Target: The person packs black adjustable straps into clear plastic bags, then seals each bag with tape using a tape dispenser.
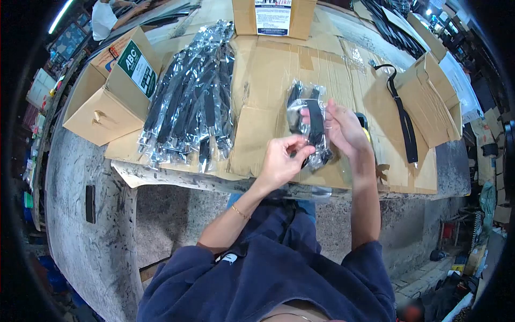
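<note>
A folded black strap in a clear plastic bag (317, 122) is between my two hands, over the front middle of the cardboard-covered table. The thumb and fingers of my left hand (282, 159) pinch its lower end. Around its upper part is my right hand (345, 129), with fingertips showing at the strap's left side. Beneath and behind it lie other bagged black straps (294, 94), partly hidden. Left of my hands spreads a large pile of bagged black straps (190, 102). An unbagged black strap (405, 115) lies stretched out on the right.
Open cardboard boxes stand at the left (102, 110) and right (437, 102), with another box (244, 19) at the back. A dark, yellow-edged object (365, 123) sits partly behind my right hand. A phone-like black object (90, 204) lies on the grey side table. Another person (104, 21) works at far left.
</note>
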Available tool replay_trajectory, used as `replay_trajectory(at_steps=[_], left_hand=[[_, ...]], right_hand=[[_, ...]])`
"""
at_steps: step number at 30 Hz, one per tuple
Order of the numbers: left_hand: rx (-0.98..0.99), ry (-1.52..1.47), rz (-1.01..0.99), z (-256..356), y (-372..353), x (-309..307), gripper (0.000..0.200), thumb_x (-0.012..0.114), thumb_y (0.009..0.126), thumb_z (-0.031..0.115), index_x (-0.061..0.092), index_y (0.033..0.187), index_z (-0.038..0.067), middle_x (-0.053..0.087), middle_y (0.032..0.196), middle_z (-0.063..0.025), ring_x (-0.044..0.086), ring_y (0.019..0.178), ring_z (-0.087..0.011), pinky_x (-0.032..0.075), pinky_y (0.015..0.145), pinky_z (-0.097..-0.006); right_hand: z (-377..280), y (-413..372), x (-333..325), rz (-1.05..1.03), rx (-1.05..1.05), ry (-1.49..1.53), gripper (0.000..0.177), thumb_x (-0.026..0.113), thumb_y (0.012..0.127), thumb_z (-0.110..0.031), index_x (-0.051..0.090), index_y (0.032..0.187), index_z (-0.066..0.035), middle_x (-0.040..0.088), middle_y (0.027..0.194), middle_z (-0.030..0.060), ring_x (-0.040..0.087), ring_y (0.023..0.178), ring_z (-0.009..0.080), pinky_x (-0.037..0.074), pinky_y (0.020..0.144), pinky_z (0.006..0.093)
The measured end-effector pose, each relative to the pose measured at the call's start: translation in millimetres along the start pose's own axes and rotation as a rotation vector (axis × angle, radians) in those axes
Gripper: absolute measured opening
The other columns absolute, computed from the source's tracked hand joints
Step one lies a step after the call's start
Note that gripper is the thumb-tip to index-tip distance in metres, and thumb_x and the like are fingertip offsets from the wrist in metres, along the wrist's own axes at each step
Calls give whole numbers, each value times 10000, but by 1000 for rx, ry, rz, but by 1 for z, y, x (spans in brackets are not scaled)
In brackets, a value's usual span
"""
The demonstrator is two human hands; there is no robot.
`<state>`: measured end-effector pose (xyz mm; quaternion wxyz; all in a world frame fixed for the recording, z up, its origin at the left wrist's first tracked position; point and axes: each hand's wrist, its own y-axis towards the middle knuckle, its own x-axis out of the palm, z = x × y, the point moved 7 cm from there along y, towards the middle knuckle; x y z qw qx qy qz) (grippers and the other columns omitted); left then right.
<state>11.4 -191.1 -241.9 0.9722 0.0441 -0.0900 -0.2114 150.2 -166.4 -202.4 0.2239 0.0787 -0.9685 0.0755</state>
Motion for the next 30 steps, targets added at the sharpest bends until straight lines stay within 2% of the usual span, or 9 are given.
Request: replay_trajectory(at_steps=[4,6,10,12,16,19,24,27,30], left_hand=[[-2,25,5,-5,6,-7,72,697,830,-1,651,879,-26,580,726,42,509,672,-29,424,613,-200],[10,-2,-49,-11,12,-12,224,697,843,63,629,1032,-37,626,847,-3,547,755,-47,432,635,-209],[225,178,-56,26,22,-22,319,672,886,159,598,1118,-46,647,1019,-71,558,909,-68,448,707,-230],[314,-22,-54,61,27,-23,423,652,911,252,560,1193,-49,620,1134,-113,539,1006,-94,459,751,-262],[278,-252,3,83,53,-35,384,661,910,254,594,1156,-34,642,1074,-104,575,957,-104,465,732,-259],[121,-110,-125,83,73,-35,399,626,930,262,588,1194,-35,650,1109,-96,597,1004,-147,458,889,-298],[244,-80,-60,95,79,-33,261,572,956,162,614,1132,-25,689,1011,-94,638,927,-152,494,850,-284],[261,-94,-159,102,78,-19,264,550,963,139,589,1165,-27,685,1030,-110,658,929,-180,503,875,-313],[135,-132,-256,110,83,-7,261,482,992,105,536,1208,-32,681,1017,-108,674,899,-180,518,862,-321]], right_hand=[[-13,10,16,59,-139,-23,343,618,906,-32,494,1209,70,662,1038,173,661,914,238,549,822,344],[-17,8,24,26,-224,-25,382,621,898,-17,468,1242,50,662,1036,176,662,910,239,548,828,344],[-26,4,35,-16,-349,-41,460,626,891,-5,425,1304,9,667,1025,175,663,923,221,541,838,332],[-29,3,37,2,-370,-128,429,631,889,-5,464,1283,20,679,1008,163,667,929,206,536,839,319],[-29,2,43,57,-365,-209,399,625,889,4,494,1265,23,683,1009,153,667,927,195,532,839,309],[-27,3,49,-4,-331,-220,389,618,887,23,504,1259,22,680,1035,138,660,930,180,521,848,289],[-62,6,37,83,-422,-544,405,706,874,-179,569,1203,15,673,1074,99,639,986,159,498,883,303],[-99,43,25,99,-360,-516,535,735,844,-357,586,1205,9,665,1106,96,627,1028,165,484,907,314],[-134,56,47,-81,-370,-409,658,731,838,-401,525,1308,11,646,1174,107,623,1056,191,462,936,281]])
